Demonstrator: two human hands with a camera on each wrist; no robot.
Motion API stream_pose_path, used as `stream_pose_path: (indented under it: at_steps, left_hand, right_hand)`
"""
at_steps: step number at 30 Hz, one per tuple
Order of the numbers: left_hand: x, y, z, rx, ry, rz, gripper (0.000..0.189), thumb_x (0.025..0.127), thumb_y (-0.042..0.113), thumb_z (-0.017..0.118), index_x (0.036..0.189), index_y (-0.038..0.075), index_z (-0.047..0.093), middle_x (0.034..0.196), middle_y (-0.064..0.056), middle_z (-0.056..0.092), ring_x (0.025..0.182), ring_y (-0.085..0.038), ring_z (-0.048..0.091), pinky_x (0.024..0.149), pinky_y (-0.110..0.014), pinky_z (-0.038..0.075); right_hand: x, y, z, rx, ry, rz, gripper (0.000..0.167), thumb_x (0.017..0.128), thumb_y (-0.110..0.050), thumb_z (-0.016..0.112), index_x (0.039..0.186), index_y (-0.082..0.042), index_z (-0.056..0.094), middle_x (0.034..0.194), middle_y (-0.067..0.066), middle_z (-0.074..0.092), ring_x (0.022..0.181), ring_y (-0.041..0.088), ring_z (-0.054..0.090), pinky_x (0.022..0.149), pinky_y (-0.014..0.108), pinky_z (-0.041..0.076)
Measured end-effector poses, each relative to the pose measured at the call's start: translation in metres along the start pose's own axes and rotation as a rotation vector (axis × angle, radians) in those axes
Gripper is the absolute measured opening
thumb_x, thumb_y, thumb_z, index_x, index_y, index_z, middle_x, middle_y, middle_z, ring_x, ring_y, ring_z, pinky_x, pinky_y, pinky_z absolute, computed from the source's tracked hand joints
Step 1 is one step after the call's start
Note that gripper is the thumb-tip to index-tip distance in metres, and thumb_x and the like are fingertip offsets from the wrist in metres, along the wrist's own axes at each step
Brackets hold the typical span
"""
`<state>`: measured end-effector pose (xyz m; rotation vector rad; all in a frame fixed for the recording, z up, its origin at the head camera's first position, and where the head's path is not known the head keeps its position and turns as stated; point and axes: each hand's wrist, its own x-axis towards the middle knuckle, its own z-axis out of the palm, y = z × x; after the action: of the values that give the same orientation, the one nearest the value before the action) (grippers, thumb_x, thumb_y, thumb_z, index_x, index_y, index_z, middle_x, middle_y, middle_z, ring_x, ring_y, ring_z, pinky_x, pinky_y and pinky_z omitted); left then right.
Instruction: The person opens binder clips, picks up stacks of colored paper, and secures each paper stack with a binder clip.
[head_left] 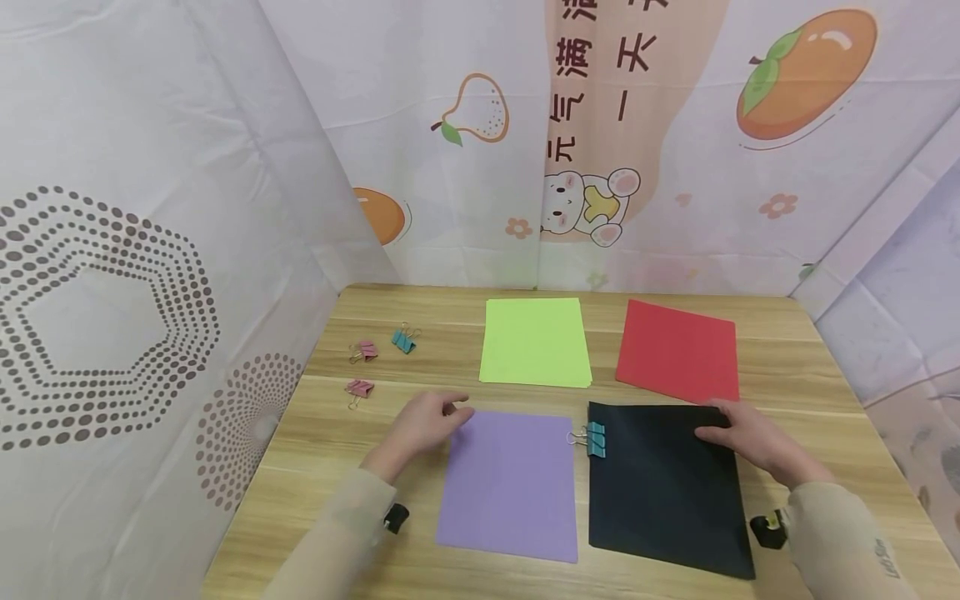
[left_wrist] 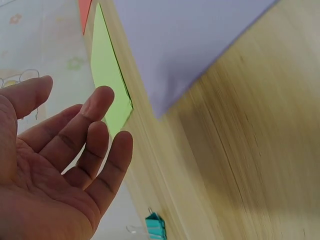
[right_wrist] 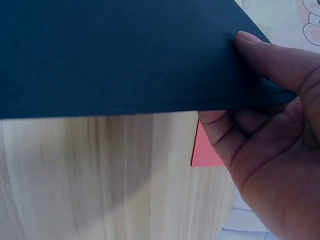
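My right hand (head_left: 753,435) pinches the upper right corner of the black paper (head_left: 663,492), thumb on top and fingers beneath, as the right wrist view shows. That edge is raised over the table. A teal binder clip (head_left: 596,439) bites the left edge of the black paper near its top. Beside it lies the purple paper (head_left: 510,487), and my left hand (head_left: 431,421) hovers at its upper left corner. In the left wrist view the left fingers (left_wrist: 102,102) are loosely bent, with nothing between them.
Lime green paper (head_left: 536,342) and red paper (head_left: 678,350) lie farther back on the wooden table (head_left: 300,467). At the back left are two pink binder clips (head_left: 365,350) and another teal binder clip (head_left: 403,341). Printed curtains (head_left: 450,208) hang behind the table.
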<state>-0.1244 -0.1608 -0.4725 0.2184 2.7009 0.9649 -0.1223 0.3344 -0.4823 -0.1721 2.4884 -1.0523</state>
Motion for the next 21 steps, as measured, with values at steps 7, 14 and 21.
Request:
stream_pose_path:
  at_steps: [7, 14, 21]
  left_hand:
    - [-0.002, -0.01, -0.008, 0.024, 0.049, -0.029, 0.039, 0.099, 0.032, 0.067, 0.129, 0.007, 0.071, 0.1, -0.004, 0.074, 0.083, -0.012, 0.063, 0.081, -0.039, 0.056]
    - [-0.005, -0.018, -0.018, 0.045, 0.083, -0.066, 0.041, 0.1, 0.033, 0.066, 0.133, 0.008, 0.069, 0.103, -0.005, 0.074, 0.082, -0.014, 0.063, 0.078, -0.038, 0.055]
    - [-0.005, -0.029, -0.024, 0.079, 0.122, -0.067, 0.041, 0.1, 0.032, 0.065, 0.133, 0.007, 0.068, 0.11, -0.008, 0.075, 0.094, -0.022, 0.067, 0.081, -0.043, 0.055]
  right_hand:
    - [0.001, 0.004, -0.002, -0.056, 0.019, -0.002, 0.062, 0.095, -0.028, 0.073, 0.143, 0.005, 0.051, 0.142, 0.032, 0.051, 0.13, 0.051, 0.044, 0.101, 0.072, 0.039]
    - [0.004, 0.008, -0.002, -0.124, 0.068, -0.021, 0.037, 0.094, -0.019, 0.073, 0.121, 0.004, 0.063, 0.118, 0.022, 0.065, 0.11, 0.04, 0.058, 0.087, 0.051, 0.054]
    - [0.007, 0.008, -0.002, -0.183, 0.118, -0.021, 0.037, 0.094, -0.017, 0.073, 0.122, 0.006, 0.062, 0.117, 0.026, 0.065, 0.106, 0.046, 0.061, 0.082, 0.052, 0.057]
